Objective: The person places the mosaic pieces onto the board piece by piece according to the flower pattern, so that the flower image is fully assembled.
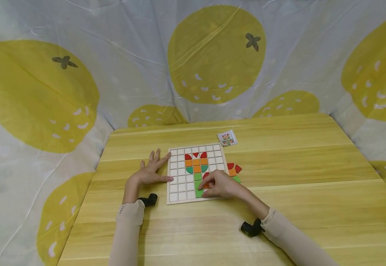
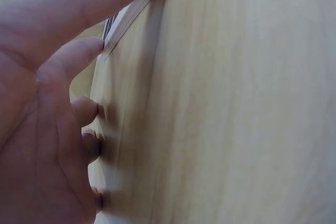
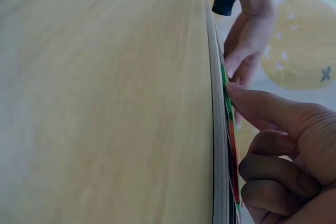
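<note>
A square wooden grid board (image 1: 174, 185) lies on the table, with red, orange and green pieces set in a flower shape on it. My left hand (image 1: 147, 174) has its fingers spread, its thumb and index fingertips at the board's left edge. Over the lower middle of the board, my right hand (image 1: 223, 183) pinches a green square tile (image 1: 198, 193) in the bottom row between thumb and index finger; its other fingers are curled, as the right wrist view shows. This hand partly hides a red piece (image 1: 205, 175) and the cells at the lower right.
Several loose red, orange and green pieces (image 1: 232, 172) lie against the board's right side. A small picture card (image 1: 227, 138) with a similar flower on a grid lies behind the board's far right corner. The wood-patterned table (image 1: 296, 159) meets a lemon-print cloth (image 1: 139, 74) at the back.
</note>
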Demonstrator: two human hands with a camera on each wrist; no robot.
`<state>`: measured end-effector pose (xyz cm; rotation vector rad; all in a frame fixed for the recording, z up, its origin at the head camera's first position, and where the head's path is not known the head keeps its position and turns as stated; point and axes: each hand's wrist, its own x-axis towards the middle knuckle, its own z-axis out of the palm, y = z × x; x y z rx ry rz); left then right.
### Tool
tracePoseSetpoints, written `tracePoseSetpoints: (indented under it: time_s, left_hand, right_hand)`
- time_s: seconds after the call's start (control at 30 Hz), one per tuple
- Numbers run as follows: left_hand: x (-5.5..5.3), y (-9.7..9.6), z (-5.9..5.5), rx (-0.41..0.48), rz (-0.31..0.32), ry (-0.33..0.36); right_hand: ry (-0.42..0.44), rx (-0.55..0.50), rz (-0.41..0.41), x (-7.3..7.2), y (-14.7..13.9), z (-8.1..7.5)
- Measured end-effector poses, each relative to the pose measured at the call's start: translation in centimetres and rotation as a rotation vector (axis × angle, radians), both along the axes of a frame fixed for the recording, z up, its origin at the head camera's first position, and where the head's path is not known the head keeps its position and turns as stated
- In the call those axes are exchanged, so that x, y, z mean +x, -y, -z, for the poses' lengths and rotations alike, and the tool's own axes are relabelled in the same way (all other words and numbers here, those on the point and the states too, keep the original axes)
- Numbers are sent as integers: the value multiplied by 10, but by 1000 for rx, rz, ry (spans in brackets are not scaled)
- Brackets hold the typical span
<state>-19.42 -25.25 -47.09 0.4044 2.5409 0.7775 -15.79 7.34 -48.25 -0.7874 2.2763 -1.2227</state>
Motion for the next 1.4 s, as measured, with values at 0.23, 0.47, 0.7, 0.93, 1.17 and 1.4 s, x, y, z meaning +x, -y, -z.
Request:
tracePoseSetpoints:
  time_s: [0.23,0.47,0.7,0.93,1.17,1.4]
  left_hand:
    - [1,1,0,-5,-2,0]
    - [2,2,2,-10,-9,4]
    - [1,2,2,-10,-1,2]
    - [1,-1,0,-17,2,1]
    - [0,0,0,-16,-1,1]
    - [-1,0,0,-9,-3,1]
  right_hand:
    - [22,-18,-7,-1,-1,-2]
    - [63,-59,91,-16,-22,-13]
    - [27,4,266,-39,-68,-22]
    - [53,17,372,-54,-106,-12]
    - [129,25,264,-63,-126,-4]
    - [200,15,204,-65,-132,0]
